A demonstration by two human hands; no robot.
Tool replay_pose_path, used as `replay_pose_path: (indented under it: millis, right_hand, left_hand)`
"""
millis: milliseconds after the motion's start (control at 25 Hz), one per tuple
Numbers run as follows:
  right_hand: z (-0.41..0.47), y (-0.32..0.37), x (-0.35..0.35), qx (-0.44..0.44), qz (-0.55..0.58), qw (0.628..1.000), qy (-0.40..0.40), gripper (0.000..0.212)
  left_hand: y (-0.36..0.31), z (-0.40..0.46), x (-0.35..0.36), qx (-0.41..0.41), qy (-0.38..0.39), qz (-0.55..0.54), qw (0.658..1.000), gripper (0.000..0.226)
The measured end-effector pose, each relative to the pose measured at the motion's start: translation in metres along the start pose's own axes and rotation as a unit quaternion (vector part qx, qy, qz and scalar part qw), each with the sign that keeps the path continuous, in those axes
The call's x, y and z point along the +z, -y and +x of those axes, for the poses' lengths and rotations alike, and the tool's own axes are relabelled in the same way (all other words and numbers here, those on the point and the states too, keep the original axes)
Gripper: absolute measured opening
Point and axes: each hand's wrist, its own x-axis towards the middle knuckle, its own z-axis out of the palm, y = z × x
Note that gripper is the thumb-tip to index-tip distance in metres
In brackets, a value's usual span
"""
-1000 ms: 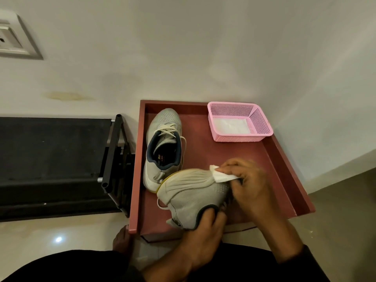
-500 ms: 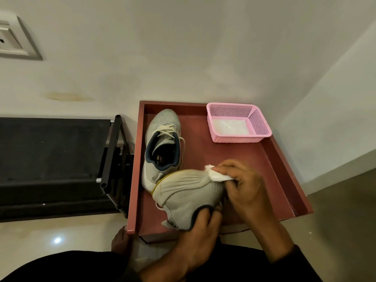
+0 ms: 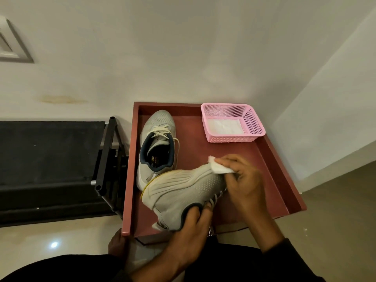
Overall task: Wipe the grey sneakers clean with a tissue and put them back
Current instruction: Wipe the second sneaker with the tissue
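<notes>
The left hand [image 3: 193, 222] has its grip around the collar of a grey sneaker [image 3: 183, 192] tilted on its side. Beyond, the right hand [image 3: 242, 180] pinches a tissue [image 3: 218, 167] against its upper. The second sneaker [image 3: 156, 143] lies farther back in the red tray [image 3: 284, 180].

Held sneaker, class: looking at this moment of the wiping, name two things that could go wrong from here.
1. The left hand grips the held sneaker only at its collar, tilted over the tray; hard wiping could twist it loose.
2. Its heel is right up against the other sneaker, so it may smear or nudge it.
3. The tissue, pinched by the right hand, is small and might tear.
</notes>
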Motion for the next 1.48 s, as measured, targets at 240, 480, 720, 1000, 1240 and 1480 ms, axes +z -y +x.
replay_pose_path:
  millis: [240, 480, 720, 1000, 1240, 1480]
  right_hand:
    - [0.005, -0.005, -0.006, 0.102, -0.008, 0.992, -0.072, 0.032]
    - [0.009, 0.001, 0.006, 0.062, 0.02, 0.997, -0.039, 0.033]
    - [0.008, -0.004, -0.003, 0.143, 0.013, 0.985, -0.091, 0.028]
    - [0.017, -0.02, -0.007, 0.224, -0.027, 0.967, -0.118, 0.025]
    - [0.013, 0.003, 0.0, 0.121, -0.009, 0.989, -0.086, 0.025]
    - [0.004, 0.036, 0.017, -0.045, -0.021, 0.996, 0.073, 0.021]
  left_hand:
    - [-0.017, -0.01, -0.006, 0.03, 0.007, -0.029, 0.999, 0.025]
    - [-0.023, -0.003, -0.01, -0.024, -0.114, -0.228, 0.967, 0.033]
    - [-0.026, 0.0, -0.005, -0.051, -0.134, -0.268, 0.953, 0.031]
    - [-0.026, -0.002, -0.006, -0.048, -0.116, -0.275, 0.953, 0.028]
    - [-0.029, -0.001, -0.01, -0.045, -0.113, -0.256, 0.959, 0.034]
    - [-0.023, 0.006, -0.011, -0.037, -0.074, -0.208, 0.975, 0.029]
